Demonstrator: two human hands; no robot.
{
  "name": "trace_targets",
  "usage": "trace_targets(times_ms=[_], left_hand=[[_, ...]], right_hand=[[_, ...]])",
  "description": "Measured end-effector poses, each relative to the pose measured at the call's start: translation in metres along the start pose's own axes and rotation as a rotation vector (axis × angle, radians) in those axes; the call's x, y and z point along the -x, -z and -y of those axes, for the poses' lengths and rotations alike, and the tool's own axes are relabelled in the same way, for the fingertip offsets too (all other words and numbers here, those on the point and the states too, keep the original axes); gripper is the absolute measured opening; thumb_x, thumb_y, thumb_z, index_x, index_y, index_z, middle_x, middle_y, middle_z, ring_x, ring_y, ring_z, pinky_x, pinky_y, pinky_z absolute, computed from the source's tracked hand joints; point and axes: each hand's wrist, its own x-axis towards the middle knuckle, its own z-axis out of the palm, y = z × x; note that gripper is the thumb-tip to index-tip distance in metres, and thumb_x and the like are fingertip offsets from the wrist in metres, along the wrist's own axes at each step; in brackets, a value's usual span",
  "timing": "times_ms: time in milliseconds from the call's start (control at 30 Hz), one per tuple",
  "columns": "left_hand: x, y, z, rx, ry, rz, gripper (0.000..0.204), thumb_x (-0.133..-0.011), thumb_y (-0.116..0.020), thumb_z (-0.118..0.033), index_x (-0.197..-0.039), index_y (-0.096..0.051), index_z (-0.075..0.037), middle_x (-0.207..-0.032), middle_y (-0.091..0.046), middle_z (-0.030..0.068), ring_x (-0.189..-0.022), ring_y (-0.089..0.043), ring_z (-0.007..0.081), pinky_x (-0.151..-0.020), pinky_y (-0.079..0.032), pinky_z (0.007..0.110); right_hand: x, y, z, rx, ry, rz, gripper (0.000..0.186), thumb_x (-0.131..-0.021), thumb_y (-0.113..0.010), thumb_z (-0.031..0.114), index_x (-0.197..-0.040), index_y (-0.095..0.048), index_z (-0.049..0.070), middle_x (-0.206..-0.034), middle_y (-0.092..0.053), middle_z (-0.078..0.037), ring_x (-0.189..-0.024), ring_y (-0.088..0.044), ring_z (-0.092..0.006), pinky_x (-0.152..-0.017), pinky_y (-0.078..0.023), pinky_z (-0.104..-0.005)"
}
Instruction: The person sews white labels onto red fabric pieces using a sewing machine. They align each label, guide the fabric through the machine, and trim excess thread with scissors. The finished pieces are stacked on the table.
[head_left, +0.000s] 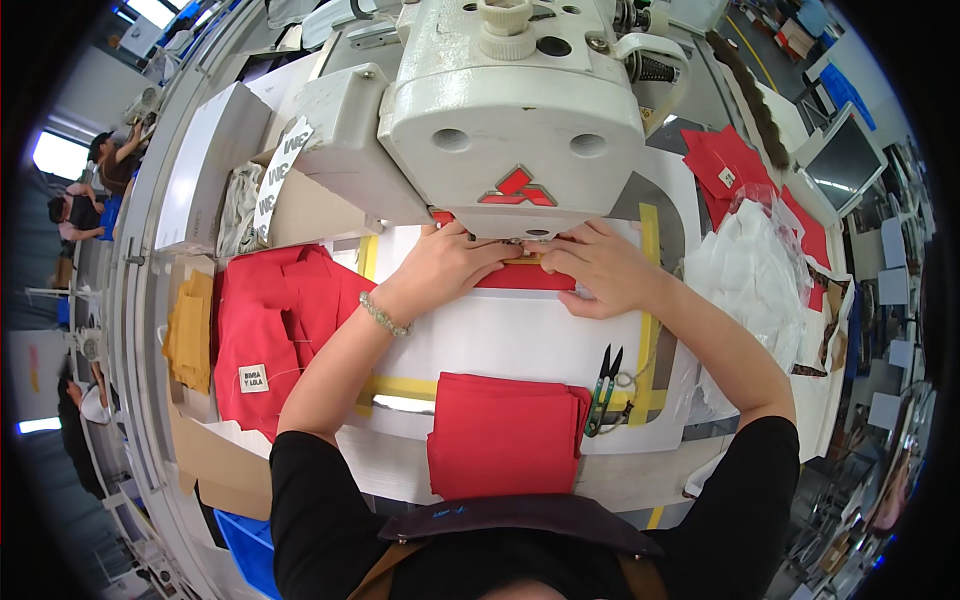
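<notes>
Under the head of a white sewing machine lies a red fabric piece, with a narrow yellowish strip along its far edge. My left hand holds the fabric from the left, its fingertips close to the needle area. From the right, my right hand grips the same piece, fingers bent and thumb at its near corner. The machine head hides the needle and some fingertips. Nearer to me sits a folded stack of red fabric, with green-handled thread snips beside it.
Red fabric pieces with a white label and yellow fabric pieces lie at left, near a white box. Right are a white plastic-wrapped bundle and more red fabric. Yellow tape edges the work surface.
</notes>
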Motion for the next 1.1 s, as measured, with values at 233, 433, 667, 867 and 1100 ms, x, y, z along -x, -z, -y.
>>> trace_targets(times_ms=[233,433,667,867,1100], left_hand=[[0.001,0.000,-0.005,-0.056,-0.053,-0.070,0.028,-0.085,-0.068,-0.019,-0.112,-0.069,-0.024,-0.118,-0.065,-0.0097,-0.113,-0.051,0.0194,-0.092,-0.033,0.045],[0.000,0.001,-0.006,-0.044,-0.020,-0.069,0.026,-0.087,-0.066,-0.016,-0.111,-0.071,-0.024,-0.113,-0.069,-0.0044,-0.098,-0.058,0.0214,-0.092,-0.031,0.042],[-0.009,-0.009,0.015,0.126,0.107,-0.049,0.018,-0.085,-0.069,-0.014,-0.101,-0.075,-0.015,-0.098,-0.070,0.0066,-0.098,-0.060,0.0285,-0.091,-0.040,0.044],[-0.009,-0.013,0.019,0.187,0.188,-0.036,0.014,-0.084,-0.069,-0.015,-0.096,-0.076,-0.012,-0.087,-0.068,0.0126,-0.087,-0.062,0.0326,-0.084,-0.044,0.042],[0.000,-0.017,0.017,-0.066,0.024,-0.144,0.023,-0.085,-0.066,-0.015,-0.106,-0.075,-0.020,-0.080,-0.064,0.0094,-0.084,-0.060,0.0252,-0.083,-0.039,0.042]], right_hand=[[0.002,-0.003,0.001,0.028,-0.015,0.013,0.031,-0.078,-0.065,0.027,-0.104,-0.060,0.011,-0.127,-0.060,-0.002,-0.100,-0.050,-0.0225,-0.087,-0.037,-0.0355],[0.009,0.001,-0.001,0.052,0.067,-0.050,0.029,-0.076,-0.066,0.023,-0.102,-0.059,0.012,-0.128,-0.059,-0.003,-0.104,-0.051,-0.0254,-0.089,-0.037,-0.0377],[0.005,0.001,-0.023,0.014,0.065,-0.233,0.033,-0.071,-0.067,0.019,-0.101,-0.056,0.010,-0.115,-0.060,-0.008,-0.099,-0.052,-0.0275,-0.087,-0.040,-0.0399],[0.001,0.004,-0.026,0.000,0.011,-0.230,0.032,-0.071,-0.068,0.020,-0.098,-0.054,0.009,-0.101,-0.057,-0.009,-0.096,-0.052,-0.0286,-0.084,-0.040,-0.0397],[-0.001,0.004,-0.022,0.023,-0.004,-0.237,0.031,-0.072,-0.068,0.021,-0.097,-0.056,0.009,-0.097,-0.056,-0.008,-0.093,-0.053,-0.0268,-0.083,-0.041,-0.0382]])
